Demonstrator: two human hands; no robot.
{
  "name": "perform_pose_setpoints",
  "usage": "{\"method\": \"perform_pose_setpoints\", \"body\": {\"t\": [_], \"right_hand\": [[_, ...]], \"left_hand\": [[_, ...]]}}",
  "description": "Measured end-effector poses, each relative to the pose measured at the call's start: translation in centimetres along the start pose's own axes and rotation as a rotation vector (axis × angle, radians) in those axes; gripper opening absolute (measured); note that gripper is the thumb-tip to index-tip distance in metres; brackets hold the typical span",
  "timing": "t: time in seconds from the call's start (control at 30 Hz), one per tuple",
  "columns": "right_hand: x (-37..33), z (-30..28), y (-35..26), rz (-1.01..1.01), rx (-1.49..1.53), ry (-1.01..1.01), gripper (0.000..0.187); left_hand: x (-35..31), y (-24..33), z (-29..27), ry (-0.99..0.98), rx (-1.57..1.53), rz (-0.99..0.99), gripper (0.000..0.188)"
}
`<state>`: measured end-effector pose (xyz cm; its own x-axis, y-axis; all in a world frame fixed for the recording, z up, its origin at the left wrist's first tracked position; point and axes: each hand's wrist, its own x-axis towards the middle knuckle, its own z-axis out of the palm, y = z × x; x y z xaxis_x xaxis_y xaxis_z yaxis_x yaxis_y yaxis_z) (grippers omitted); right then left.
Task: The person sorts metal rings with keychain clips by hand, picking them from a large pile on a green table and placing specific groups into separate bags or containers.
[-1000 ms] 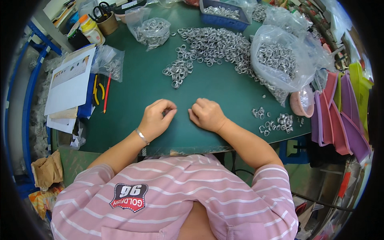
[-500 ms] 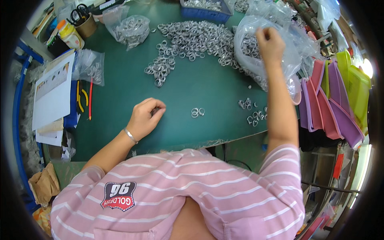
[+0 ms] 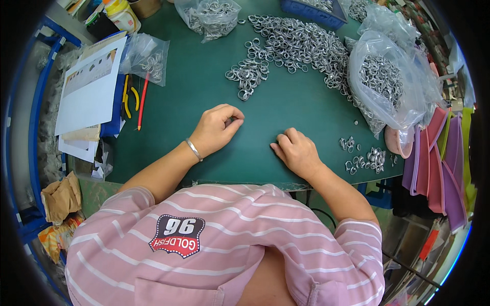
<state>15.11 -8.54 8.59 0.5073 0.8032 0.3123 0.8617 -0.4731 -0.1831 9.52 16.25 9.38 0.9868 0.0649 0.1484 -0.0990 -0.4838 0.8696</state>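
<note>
While a small metal ring [image 3: 233, 120] sits pinched in the curled fingertips of the left hand [image 3: 217, 130], the right hand [image 3: 296, 151] lies fingers-down on the green worktop [image 3: 199, 92], just right of it, holding nothing visible. Far beyond both spreads a loose heap of rings [image 3: 291, 46]; a clear bag of rings [image 3: 388, 81] stands far right, papers [image 3: 89, 84] and pliers [image 3: 130, 97] left.

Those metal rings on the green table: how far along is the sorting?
Done: a small cluster of rings lies by the right hand. In hand: the left hand pinches something small at its fingertips; the right rests flat on the mat. Left: the big loose pile and a full clear bag.
</note>
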Motion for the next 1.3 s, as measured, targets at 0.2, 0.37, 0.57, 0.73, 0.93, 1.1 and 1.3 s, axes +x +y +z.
{"method": "perform_pose_setpoints", "body": {"t": [0.2, 0.37, 0.57, 0.73, 0.93, 1.1, 1.3], "right_hand": [[0.0, -0.5, 1.9, -0.047, -0.098, 0.051, 0.029], [2.3, -3.8, 4.9, -0.064, -0.082, 0.234, 0.031], [8.1, -14.7, 15.1, 0.286, -0.775, 0.511, 0.012], [10.8, -9.4, 11.4, -0.080, -0.179, 0.384, 0.015], [13.7, 4.1, 10.2, 0.412, -0.061, 0.178, 0.033], [14.7, 7.3, 8.9, 0.496, 0.012, 0.325, 0.034], [8.4, 4.1, 6.4, 0.302, 0.240, 0.199, 0.036]], "left_hand": [[0.4, -0.3, 0.4, 0.018, -0.010, 0.044, 0.006], [0.7, -0.9, 0.0, 0.034, -0.016, 0.029, 0.006], [2.6, -1.6, -1.6, 0.167, 0.065, 0.164, 0.008], [8.4, -4.0, -3.4, 0.189, 0.174, 0.299, 0.031], [19.4, -7.7, -0.9, 0.090, 0.168, 0.222, 0.053], [20.0, -6.4, 1.9, -0.161, 0.322, 0.235, 0.055], [13.1, -4.3, 2.2, -0.306, 0.267, 0.318, 0.060]]}}
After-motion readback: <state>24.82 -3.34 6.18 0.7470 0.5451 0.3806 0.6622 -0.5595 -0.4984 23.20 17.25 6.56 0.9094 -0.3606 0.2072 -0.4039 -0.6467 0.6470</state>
